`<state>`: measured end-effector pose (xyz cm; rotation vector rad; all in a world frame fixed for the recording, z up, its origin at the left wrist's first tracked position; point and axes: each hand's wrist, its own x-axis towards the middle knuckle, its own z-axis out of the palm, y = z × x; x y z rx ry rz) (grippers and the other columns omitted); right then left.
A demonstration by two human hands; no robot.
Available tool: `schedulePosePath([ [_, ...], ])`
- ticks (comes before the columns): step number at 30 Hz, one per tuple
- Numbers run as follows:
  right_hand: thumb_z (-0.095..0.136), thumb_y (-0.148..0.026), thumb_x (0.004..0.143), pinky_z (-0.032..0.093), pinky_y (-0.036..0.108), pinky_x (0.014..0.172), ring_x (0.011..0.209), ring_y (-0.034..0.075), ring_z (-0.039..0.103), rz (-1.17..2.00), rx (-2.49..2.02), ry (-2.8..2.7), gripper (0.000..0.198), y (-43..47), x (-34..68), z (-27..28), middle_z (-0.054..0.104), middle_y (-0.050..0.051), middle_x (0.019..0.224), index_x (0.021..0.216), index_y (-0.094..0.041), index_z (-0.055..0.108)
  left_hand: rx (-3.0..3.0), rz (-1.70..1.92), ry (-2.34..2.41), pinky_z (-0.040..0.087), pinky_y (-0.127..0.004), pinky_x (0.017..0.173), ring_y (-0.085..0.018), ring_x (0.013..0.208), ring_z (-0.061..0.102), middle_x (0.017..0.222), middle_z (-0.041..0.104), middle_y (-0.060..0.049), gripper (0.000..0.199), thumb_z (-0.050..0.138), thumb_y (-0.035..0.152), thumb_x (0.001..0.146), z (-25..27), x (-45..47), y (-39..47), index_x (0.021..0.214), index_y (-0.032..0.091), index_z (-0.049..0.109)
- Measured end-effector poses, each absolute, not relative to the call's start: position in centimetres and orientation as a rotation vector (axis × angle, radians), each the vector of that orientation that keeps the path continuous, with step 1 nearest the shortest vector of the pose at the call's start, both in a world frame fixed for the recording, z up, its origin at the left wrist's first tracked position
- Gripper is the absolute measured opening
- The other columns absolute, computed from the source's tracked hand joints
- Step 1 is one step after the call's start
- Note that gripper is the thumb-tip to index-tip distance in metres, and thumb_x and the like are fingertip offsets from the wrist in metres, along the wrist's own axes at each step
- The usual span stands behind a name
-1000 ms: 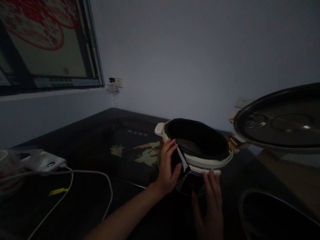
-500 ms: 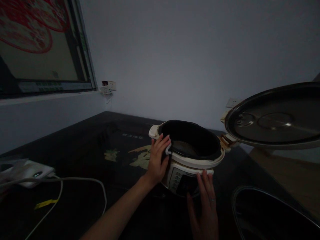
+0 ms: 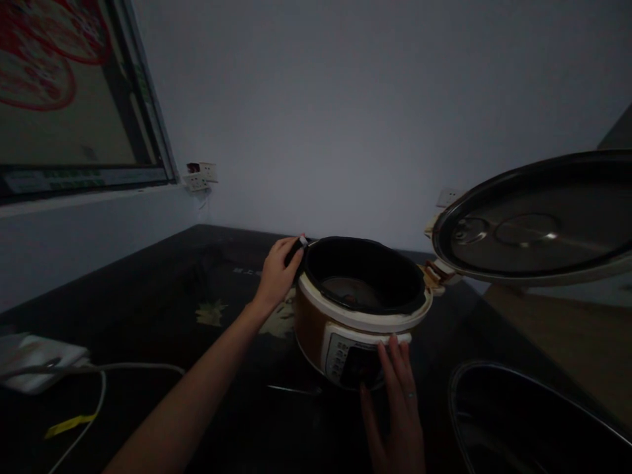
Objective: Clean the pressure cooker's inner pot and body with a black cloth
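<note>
A pressure cooker [image 3: 310, 316], white-rimmed with brown sides and a dark inside, stands on the black countertop with its lid [image 3: 523, 224] swung open to the right. My left hand [image 3: 277, 273] is curled at the left edge of the rim, by the side handle. Between its thumb and fingers shows a small dark piece with a pale edge, seemingly a cloth [image 3: 295, 251]; dim light blurs it. The fingers of my right hand [image 3: 399, 398] are stretched out, their tips resting against the front control panel [image 3: 345, 361].
At the lower right lies a dark, round-rimmed pot [image 3: 457, 401]. A white power strip [image 3: 49, 362] with a cable and a yellow tag [image 3: 69, 425] sits at the left. Wall sockets [image 3: 201, 176] and a window [image 3: 74, 131] are behind, on the left.
My left hand has moved left and back, from the front-left rim to the left handle, with the cloth-like piece. My right hand stays at the panel. The view has shifted slightly.
</note>
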<state>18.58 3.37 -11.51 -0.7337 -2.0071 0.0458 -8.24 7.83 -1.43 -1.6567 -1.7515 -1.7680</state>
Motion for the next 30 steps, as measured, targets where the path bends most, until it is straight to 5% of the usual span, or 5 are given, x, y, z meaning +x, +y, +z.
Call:
schedulePosePath([
  [6,0.045,-0.010,0.093,0.032,0.053,0.112,0.148,0.026,0.015,0.028,-0.746,-2.013,0.068,3.2,18.5,-11.6,0.020,0.006,0.160,0.153,-0.023,0.016,-1.993,-1.438,-1.789,0.031,-0.048,0.111,-0.023,0.107,0.063,0.113,0.070,-0.009,0.034,0.043,0.035,0.092,-0.4,-8.5,7.2,0.108,0.017,0.066],
  [10,0.043,-0.010,0.093,0.037,0.054,0.109,0.147,0.027,0.017,0.044,-0.796,-2.011,0.067,3.1,18.5,-11.5,0.020,0.005,0.159,0.153,-0.024,0.017,-2.327,-0.997,-1.739,0.047,-0.042,0.087,-0.022,0.088,0.064,0.092,0.070,-0.011,0.036,0.036,0.035,0.093,1.8,-7.7,6.2,0.086,0.015,0.065],
  [18,0.040,-0.009,0.092,0.040,0.061,0.104,0.146,0.030,0.019,0.069,-0.865,-1.932,0.068,2.7,17.4,-11.8,0.023,0.004,0.159,0.153,-0.029,0.017,-2.820,-0.285,-1.951,0.042,-0.028,0.063,-0.015,0.062,0.055,0.068,0.065,-0.003,0.041,0.035,0.037,0.093,7.2,-1.7,7.1,0.073,0.017,0.066],
  [24,0.040,-0.011,0.092,0.043,0.061,0.102,0.144,0.032,0.025,0.089,-0.897,-1.875,0.067,2.3,16.7,-11.8,0.026,0.004,0.158,0.152,-0.031,0.019,-3.377,-0.330,-2.438,0.047,-0.032,0.085,-0.017,0.086,0.064,0.093,0.073,-0.003,0.038,0.039,0.039,0.091,6.0,2.5,11.6,0.099,0.019,0.071],
  [30,0.040,-0.011,0.090,0.044,0.059,0.103,0.143,0.032,0.028,0.065,-0.897,-1.871,0.068,2.3,16.7,-11.9,0.029,0.005,0.156,0.153,-0.028,0.021,-3.115,-0.764,-2.941,0.052,-0.036,0.078,-0.023,0.083,0.068,0.080,0.075,-0.006,0.037,0.039,0.035,0.089,3.4,4.8,12.9,0.092,0.017,0.072],
])
